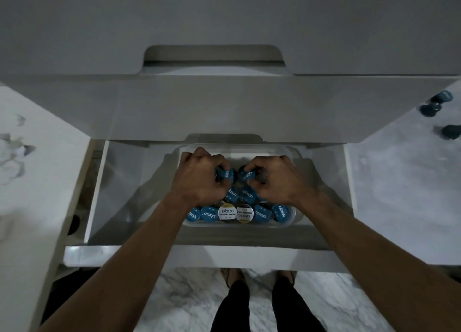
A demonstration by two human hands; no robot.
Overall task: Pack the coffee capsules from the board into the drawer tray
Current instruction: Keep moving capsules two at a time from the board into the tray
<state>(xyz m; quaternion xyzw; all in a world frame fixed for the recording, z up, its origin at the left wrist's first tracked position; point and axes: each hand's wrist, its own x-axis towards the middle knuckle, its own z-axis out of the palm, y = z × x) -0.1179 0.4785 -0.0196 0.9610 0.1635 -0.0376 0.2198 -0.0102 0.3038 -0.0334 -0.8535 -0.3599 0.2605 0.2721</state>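
A clear plastic tray (294, 154) sits inside the open white drawer (159, 254). Its near row holds several blue-lidded capsules (209, 214) and two white-lidded ones (227, 212). More blue capsules (247, 195) lie behind them. My left hand (199, 177) is over the tray's middle, fingers closed on a blue capsule (229, 174). My right hand (277, 178) mirrors it, fingers closed on another blue capsule (247, 175). The two held capsules almost touch. The tray's far part is partly hidden by my hands.
White cabinet fronts (224, 102) rise behind the drawer. A marble counter (22, 162) runs on the left. At the right, three dark blue capsules (435, 107) lie on a marble surface. My feet (234, 279) stand on the marble floor below the drawer front.
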